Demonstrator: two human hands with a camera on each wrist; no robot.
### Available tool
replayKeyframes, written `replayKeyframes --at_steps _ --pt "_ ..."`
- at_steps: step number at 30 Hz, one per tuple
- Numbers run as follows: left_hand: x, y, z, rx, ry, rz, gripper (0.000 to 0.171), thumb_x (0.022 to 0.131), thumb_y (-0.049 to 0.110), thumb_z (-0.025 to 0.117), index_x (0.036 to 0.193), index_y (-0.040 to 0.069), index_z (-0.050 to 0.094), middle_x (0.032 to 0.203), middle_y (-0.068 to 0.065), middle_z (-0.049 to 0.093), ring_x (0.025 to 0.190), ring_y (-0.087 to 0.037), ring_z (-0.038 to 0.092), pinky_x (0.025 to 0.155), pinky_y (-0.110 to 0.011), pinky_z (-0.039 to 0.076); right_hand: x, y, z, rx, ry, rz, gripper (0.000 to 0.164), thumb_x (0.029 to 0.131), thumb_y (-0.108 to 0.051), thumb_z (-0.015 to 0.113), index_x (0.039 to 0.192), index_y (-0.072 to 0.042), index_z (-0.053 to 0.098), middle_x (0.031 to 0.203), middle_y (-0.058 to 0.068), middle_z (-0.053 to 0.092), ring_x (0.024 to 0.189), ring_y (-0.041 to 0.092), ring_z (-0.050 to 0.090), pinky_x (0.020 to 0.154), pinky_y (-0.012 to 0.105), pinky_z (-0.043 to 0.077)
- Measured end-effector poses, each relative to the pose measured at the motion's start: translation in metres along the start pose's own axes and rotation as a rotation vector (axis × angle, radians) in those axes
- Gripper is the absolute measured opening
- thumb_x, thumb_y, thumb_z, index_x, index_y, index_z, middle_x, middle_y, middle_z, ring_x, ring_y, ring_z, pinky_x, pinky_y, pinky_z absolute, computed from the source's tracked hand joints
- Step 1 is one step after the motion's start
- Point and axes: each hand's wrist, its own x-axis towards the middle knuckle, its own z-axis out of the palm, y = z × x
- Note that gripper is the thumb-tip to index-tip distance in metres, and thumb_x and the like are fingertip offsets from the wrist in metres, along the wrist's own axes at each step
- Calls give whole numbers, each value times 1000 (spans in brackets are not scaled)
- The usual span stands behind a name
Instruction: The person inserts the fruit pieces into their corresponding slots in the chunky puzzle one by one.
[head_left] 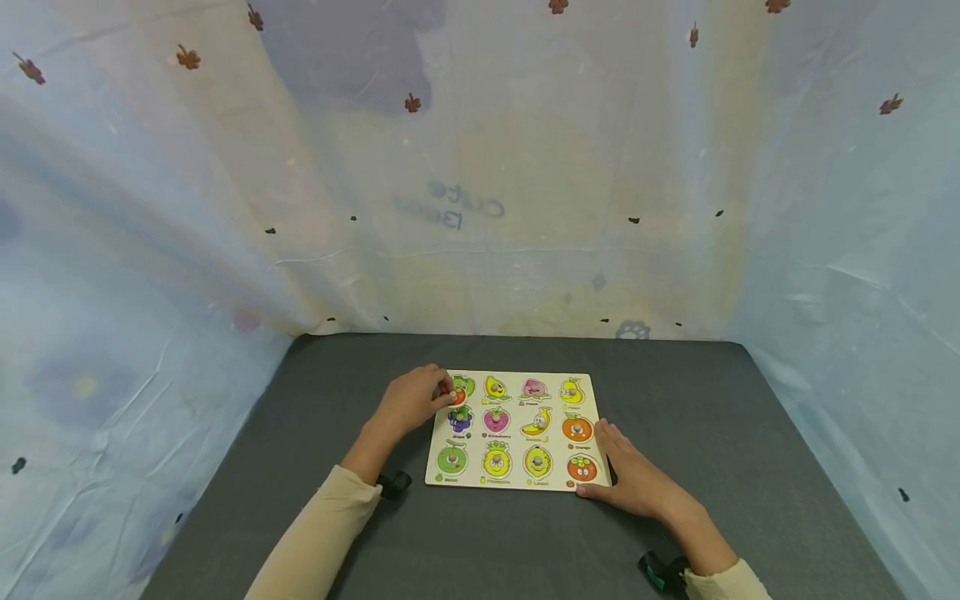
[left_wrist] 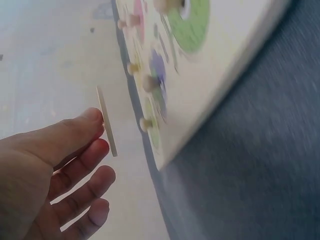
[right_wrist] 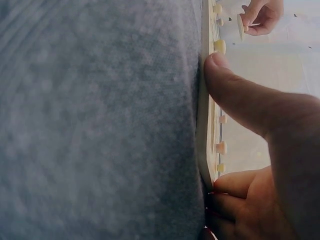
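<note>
A pale wooden knob puzzle board with printed fruit lies on the table. My left hand pinches a red puzzle piece by its knob, over the board's far left corner. From the left wrist view, that thin piece stands edge-on at the thumb and index fingertips, apart from the board; the other fingers are loosely bent. My right hand lies spread at the board's right side, its thumb on the near edge and its fingers along the right edge. The right wrist view shows this thumb against the rim.
A dark grey cloth covers the table. Pale printed curtains hang behind it and on both sides. Fruit pieces with knobs, among them a grape piece and a banana piece, sit in the board. Black straps are on both wrists.
</note>
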Motion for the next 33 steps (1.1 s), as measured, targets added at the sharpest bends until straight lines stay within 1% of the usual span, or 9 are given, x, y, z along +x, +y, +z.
replayKeyframes --at_steps 5,9,12,18,24,33 --pt "1 15 -1 -7 6 35 18 98 37 81 103 22 73 103 4 68 77 -10 56 68 -34 50 0 -1 -2 12 -11 -3 124 87 -56 87 166 10 18 174 31 17 161 51 17 124 67 24" --pt "3 24 2 28 5 67 18 99 39 80 104 24 73 101 7 67 79 -8 58 69 -31 50 -1 -1 -3 18 -15 -1 123 87 -56 87 167 9 18 174 30 16 161 50 16 124 67 24" --pt "4 32 4 38 -8 85 18 99 41 79 104 24 73 101 8 66 78 -7 56 68 -30 49 -1 -1 -3 17 -18 2 123 87 -56 87 167 8 18 175 29 16 161 50 16 123 67 25" --pt "5 49 5 22 -30 122 19 99 40 80 103 23 73 99 8 67 75 -7 55 67 -30 49 -1 1 -3 22 -21 -2 123 87 -55 87 167 8 18 175 29 16 161 50 15 123 67 25" --pt "9 60 12 48 -42 148 18 99 43 79 103 26 73 99 10 67 75 -6 56 66 -29 48 0 2 -4 26 -26 -10 124 87 -56 87 167 7 18 175 30 16 161 50 16 123 67 26" --pt "14 81 18 29 -75 201 17 100 41 78 104 25 73 103 10 68 78 -5 57 69 -27 49 0 5 -3 40 -32 -24 125 86 -57 87 168 7 18 175 29 14 162 50 15 122 68 27"
